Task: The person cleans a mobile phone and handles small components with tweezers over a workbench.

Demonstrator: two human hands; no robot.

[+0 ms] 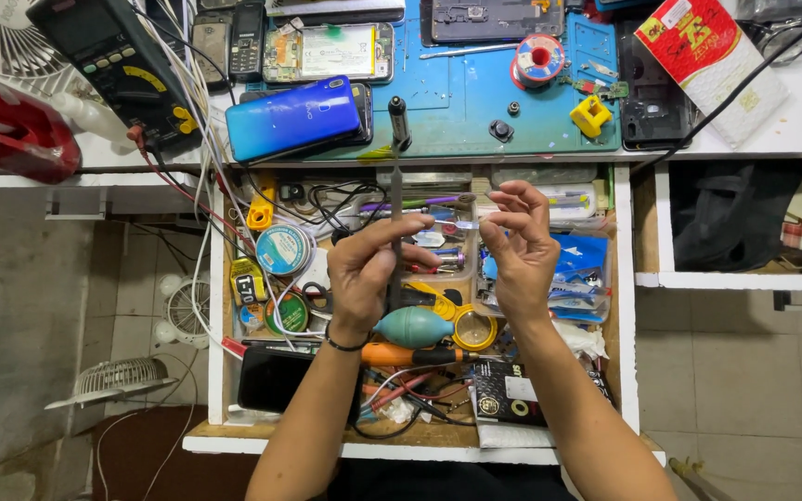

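You hold a thin grey metal strip (395,199) upright in your left hand (364,278), with the thumb and forefinger closed around its lower part; it stands above the open drawer (620,306), and its top end reaches the drawer's far edge. Your right hand (520,250) is raised just beside it, over the drawer's middle, fingers curled and the thumb and fingertips pinched together on a pair of small tweezers (457,224) whose tip points across toward the strip. A dark band sits on your left wrist.

Under your hands the drawer is crowded. Below your left hand lies a teal rubber air blower (414,327), and nearer the drawer's front an orange-handled screwdriver (410,354). At the drawer's left side sit a round roll of tape (283,249) and a black phone (271,378). A clear plastic box of small tools (443,255) sits in the drawer's middle, between your hands.

Beyond the drawer's far edge, on the bench, a blue work mat (461,93) carries a blue phone (294,118), a spool of solder (539,57) and a small yellow block (590,115). Left of the mat rests a black multimeter (113,65).
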